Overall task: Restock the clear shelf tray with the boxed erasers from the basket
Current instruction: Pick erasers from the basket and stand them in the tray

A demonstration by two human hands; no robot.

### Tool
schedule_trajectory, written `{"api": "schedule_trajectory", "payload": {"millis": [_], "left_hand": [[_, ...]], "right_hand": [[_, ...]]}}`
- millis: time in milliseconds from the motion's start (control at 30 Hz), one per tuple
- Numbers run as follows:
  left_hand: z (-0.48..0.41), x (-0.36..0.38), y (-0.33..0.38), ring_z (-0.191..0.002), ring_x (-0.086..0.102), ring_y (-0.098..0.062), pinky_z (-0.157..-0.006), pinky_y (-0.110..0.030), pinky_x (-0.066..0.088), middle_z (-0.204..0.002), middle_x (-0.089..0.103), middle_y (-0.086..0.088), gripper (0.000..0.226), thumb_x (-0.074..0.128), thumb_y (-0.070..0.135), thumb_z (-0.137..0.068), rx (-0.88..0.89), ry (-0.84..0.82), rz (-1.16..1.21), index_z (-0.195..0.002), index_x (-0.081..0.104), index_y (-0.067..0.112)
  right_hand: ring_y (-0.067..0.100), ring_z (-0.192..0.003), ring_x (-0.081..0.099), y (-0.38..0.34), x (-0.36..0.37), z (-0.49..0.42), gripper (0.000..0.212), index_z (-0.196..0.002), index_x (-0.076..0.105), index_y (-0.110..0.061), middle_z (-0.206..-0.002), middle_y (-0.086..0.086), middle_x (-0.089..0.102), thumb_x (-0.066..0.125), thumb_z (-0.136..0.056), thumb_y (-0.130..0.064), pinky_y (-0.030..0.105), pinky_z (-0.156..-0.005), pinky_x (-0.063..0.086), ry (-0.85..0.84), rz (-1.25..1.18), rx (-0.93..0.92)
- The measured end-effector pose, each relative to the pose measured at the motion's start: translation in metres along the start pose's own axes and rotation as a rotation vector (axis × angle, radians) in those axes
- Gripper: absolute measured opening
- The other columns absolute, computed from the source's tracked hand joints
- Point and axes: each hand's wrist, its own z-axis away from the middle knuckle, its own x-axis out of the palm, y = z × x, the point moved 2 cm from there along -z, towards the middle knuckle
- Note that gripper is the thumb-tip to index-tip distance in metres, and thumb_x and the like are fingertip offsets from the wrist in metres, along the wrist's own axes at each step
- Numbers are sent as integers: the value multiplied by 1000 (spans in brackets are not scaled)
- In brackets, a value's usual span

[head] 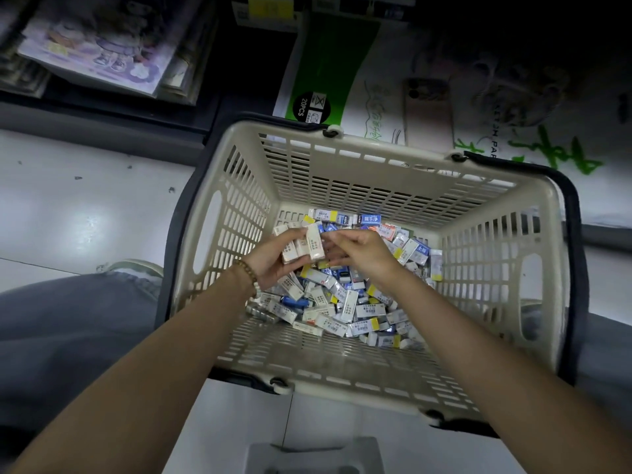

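Looking down, we see the pale tiled floor (pixel 68 217) filling the left and bottom of the frame, and on it the big cream slotted plastic basket (pixel 342 179) with dark handles, which takes up the centre. A grey trouser leg (pixel 68 319) lies at the left edge. At the upper centre sits a flat green-and-white package (pixel 328 63), with a pinkish phone (pixel 427 111) to its right and pastel illustrated books (pixel 102 46) stacked at the upper left. In the bottom of the basket, toward its right half, lies a thick loose heap of boxed erasers (pixel 342 302) in white, blue and yellow. Above that heap, at mid-frame, the left hand (pixel 273 258) grips a small stack of white boxed erasers (pixel 307 244), its fingers wrapped round them. The right hand (pixel 362 251) meets the stack from the right, thumb and bent fingers pinching its outer end. A brown beaded bracelet (pixel 248 273) circles the left wrist. We cannot pick out the clear shelf tray with any certainty; only a greyish shape at the bottom edge might belong to it. We judge the restocking far from finished: one handful is being gathered, nothing is shown placed, and most of the stock is in the basket.
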Motion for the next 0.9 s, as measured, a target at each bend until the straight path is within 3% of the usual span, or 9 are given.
{"api": "schedule_trajectory", "payload": {"millis": [133, 200, 333, 433, 533, 633, 733, 800, 900], "left_hand": [[-5, -10, 1, -77, 72, -15, -51, -16, 54, -76, 74, -2, 44, 75, 29, -63, -1, 67, 62, -100, 61, 11], [-11, -13, 1, -75, 72, -15, -52, -17, 54, -77, 74, -3, 36, 74, 27, -69, -5, 102, 55, -98, 62, 11], [-21, -18, 0, -73, 71, -14, -53, -16, 53, -79, 74, -4, 19, 68, 22, -82, 2, 152, 70, -95, 64, 10], [-24, -18, 1, -71, 71, -13, -53, -15, 53, -76, 74, -3, 15, 68, 22, -83, 4, 164, 93, -93, 64, 10], [-20, -8, 5, -70, 70, -13, -55, -15, 54, -78, 73, -5, 13, 68, 18, -83, -5, 191, 151, -89, 63, 9], [-13, 8, 9, -76, 66, -13, -51, -15, 54, -97, 61, -11, 8, 67, 14, -83, -1, 184, 269, -83, 60, 9], [-1, 25, 13, -85, 65, -16, -52, -16, 54, -99, 60, -13, 7, 65, 11, -85, 59, 142, 302, -83, 59, 9], [12, 38, 20, -92, 63, -18, -54, -16, 55, -101, 61, -13, 6, 64, 9, -85, 125, 119, 312, -84, 58, 8], [36, 58, 35, -86, 63, -18, -55, -16, 54, -90, 64, -11, 7, 64, 7, -85, 227, 76, 374, -80, 60, 6]], "right_hand": [[15, -79, 65, 25, -22, -12, 25, -111, 65, -1, -106, 16, 68, 60, -91, -15, 24, -73, 57, 200, 197, 56], [22, -96, 61, 35, -23, -24, 34, -119, 62, -4, -113, 15, 62, 64, -88, -18, 32, -89, 51, 175, 375, 73], [19, -95, 46, 41, -11, -42, 47, -131, 54, -23, -111, 1, 33, 67, -86, -28, 30, -88, 43, 87, 675, 68], [26, -110, 51, 43, -11, -41, 31, -112, 63, -19, -125, 10, 41, 71, -83, -22, 32, -92, 43, 111, 729, 33], [24, -93, 55, 42, -12, -27, 21, -92, 55, -15, -111, 9, 53, 72, -81, -12, 35, -82, 46, 105, 704, -15], [25, -85, 56, 38, -18, -9, 31, -101, 51, -10, -84, 4, 54, 71, -79, -2, 42, -84, 51, 126, 449, 89], [23, -87, 61, 16, -37, 10, 45, -119, 57, -3, -93, 7, 62, 73, -77, -1, 31, -76, 54, 237, 97, 154], [18, -82, 67, -13, -49, 26, 39, -115, 60, -1, -95, 7, 69, 71, -77, 0, 19, -68, 55, 253, -250, 98], [9, -75, 70, -64, -56, 57, 24, -99, 63, -7, -84, 2, 73, 67, -75, -3, 15, -67, 55, 154, -691, 3]]}}
